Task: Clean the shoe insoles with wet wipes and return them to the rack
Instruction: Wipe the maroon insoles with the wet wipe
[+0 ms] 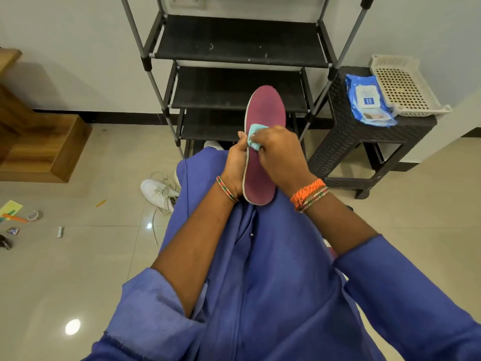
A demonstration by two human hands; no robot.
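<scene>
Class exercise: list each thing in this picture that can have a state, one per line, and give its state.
insole: held upright over the lap
wet wipe: bunched, pressed on the insole
left hand: grips the insole's edge
right hand: holds the wipe
wipes pack: lid closed, on the stool
rack shelves: bare
white shoe: on the floor, laces loose

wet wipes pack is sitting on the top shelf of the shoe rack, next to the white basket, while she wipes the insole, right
Not quite. The head view shows the wet wipes pack on the dark stool beside the shoe rack, not on its top shelf. It does lie next to the white basket, and the right hand wipes the insole.
</scene>
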